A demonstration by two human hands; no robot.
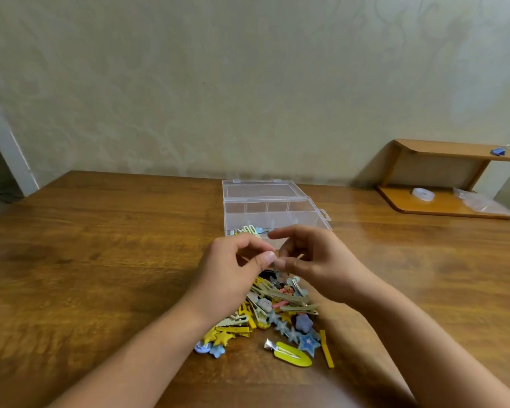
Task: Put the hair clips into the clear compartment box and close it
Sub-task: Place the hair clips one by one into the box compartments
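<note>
A clear compartment box (304,212) stands open on the wooden table, its lid (259,189) laid back behind it. A few clips (249,230) lie in its front left compartment. A pile of hair clips (280,313) in yellow, blue and beige lies between my forearms, with a yellow clip (292,353) at its near edge. Above the pile, just in front of the box, my left hand (233,272) and my right hand (315,260) meet. Their fingertips pinch one small greyish clip (275,267) between them; most of it is hidden.
A low wooden shelf (442,201) stands at the back right against the wall, holding a roll of tape (423,194), a plastic bag (480,201) and a blue binder clip (498,151) on top. The table's left edge runs near a doorway.
</note>
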